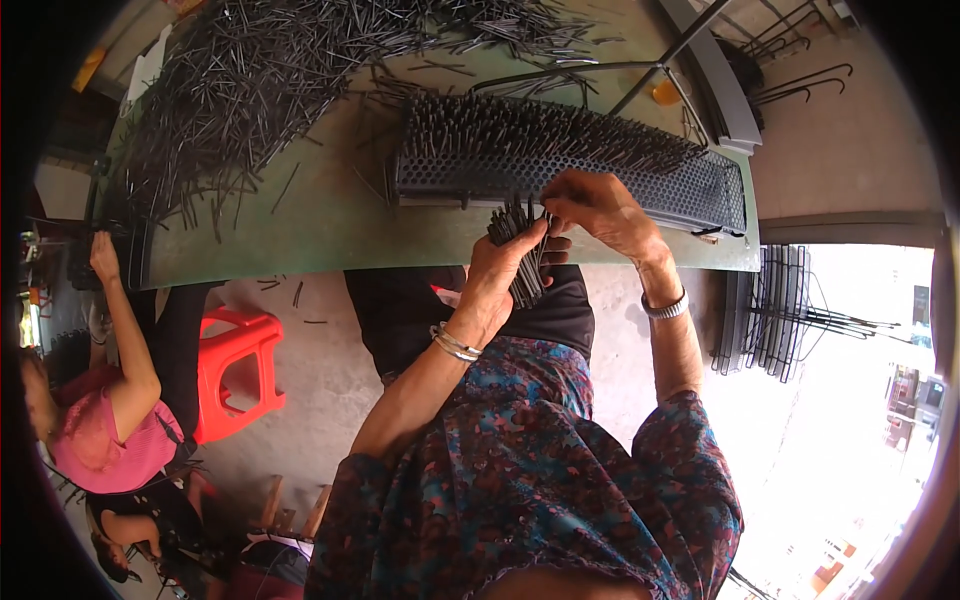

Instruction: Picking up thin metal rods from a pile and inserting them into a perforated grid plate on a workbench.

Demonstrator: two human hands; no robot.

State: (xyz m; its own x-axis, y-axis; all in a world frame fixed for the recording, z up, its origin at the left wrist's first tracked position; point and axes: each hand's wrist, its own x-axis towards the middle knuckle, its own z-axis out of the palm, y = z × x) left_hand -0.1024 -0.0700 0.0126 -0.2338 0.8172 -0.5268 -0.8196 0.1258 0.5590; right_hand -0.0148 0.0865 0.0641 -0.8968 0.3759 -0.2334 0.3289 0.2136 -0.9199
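Top (520,450): loose, dark fabric, dense floral print in teal, blue and dull red. Sleeves (690,455): short, wide, same print. Neckline (640,572): gathered edge. Trousers (376,312): black. Left wrist (474,322): slim silver-coloured bangles (457,344). Right wrist (657,282): wider silver-coloured band (667,307), ribbed.

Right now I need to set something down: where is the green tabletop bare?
Bare: green tabletop along the front edge, just left of the perforated rack. Crowded: upper left, under the rod pile; the rack's front, where the left hand holds a rod bundle beside the right hand.
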